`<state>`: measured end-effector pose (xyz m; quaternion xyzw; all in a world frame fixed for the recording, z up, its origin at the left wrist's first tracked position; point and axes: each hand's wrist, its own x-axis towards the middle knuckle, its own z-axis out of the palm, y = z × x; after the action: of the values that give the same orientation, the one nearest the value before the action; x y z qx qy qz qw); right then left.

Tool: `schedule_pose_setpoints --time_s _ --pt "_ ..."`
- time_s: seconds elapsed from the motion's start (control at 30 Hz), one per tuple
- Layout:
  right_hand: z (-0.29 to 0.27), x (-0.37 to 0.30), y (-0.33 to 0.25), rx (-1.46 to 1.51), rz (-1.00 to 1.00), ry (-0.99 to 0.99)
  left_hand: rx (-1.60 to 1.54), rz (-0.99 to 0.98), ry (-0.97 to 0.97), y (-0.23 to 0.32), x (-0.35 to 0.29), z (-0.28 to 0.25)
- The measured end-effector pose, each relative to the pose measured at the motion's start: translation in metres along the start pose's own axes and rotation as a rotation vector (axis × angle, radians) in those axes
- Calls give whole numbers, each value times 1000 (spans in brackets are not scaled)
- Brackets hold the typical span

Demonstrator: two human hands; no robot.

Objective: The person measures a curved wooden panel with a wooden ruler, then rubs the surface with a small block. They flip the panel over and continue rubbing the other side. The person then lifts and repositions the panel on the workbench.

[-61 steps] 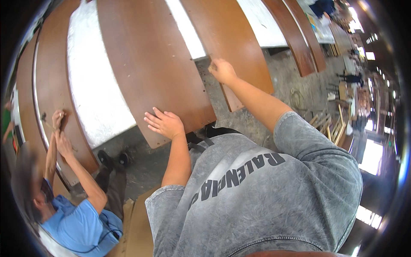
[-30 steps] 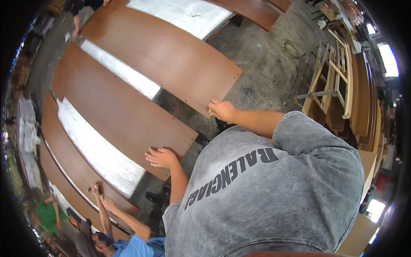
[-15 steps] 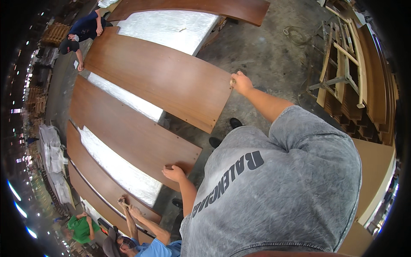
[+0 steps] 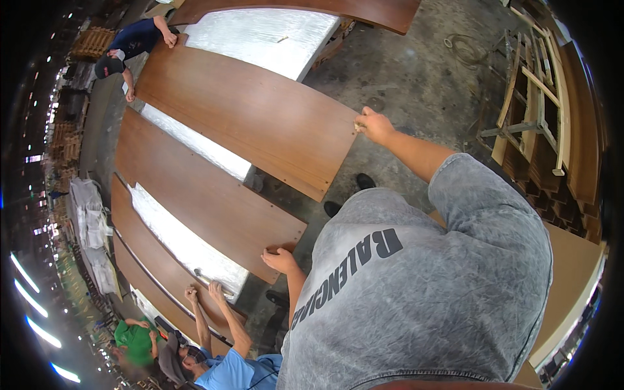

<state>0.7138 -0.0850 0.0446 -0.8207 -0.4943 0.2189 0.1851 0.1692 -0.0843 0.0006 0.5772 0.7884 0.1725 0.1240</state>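
Long brown wooden panels lie side by side in front of me, with white foam sheets (image 4: 195,140) showing between them. My right hand (image 4: 374,125) reaches forward and closes on the near right corner of the upper brown panel (image 4: 247,117). My left hand (image 4: 281,259) grips the near corner of the lower brown panel (image 4: 201,195), fingers curled over its edge. My grey shirt hides everything below my arms.
A person in a dark blue shirt (image 4: 140,39) holds the upper panel's far end. A person in a light blue shirt (image 4: 240,370) at the lower left has both hands on another panel. Wooden frames (image 4: 533,97) stand at the right on the concrete floor (image 4: 416,71).
The view has swung across the panels. My right hand has gone from the panel's end edge to its right corner. My left hand went from lying flat to gripping a corner.
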Motion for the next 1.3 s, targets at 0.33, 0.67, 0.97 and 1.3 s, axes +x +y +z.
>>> schedule_pose_setpoints --time_s 0.33,0.67,0.97,1.3 --pt "3 -11 5 -23 -153 86 93 -33 101 8 12 11" --pt "6 -3 -10 -98 -82 43 216 -137 130 17 11 11" --pt "8 4 -29 -274 -92 -4 20 -57 119 16 6 -4" --pt "39 -2 -47 -132 -318 97 -49 -167 69 3 -45 -5"
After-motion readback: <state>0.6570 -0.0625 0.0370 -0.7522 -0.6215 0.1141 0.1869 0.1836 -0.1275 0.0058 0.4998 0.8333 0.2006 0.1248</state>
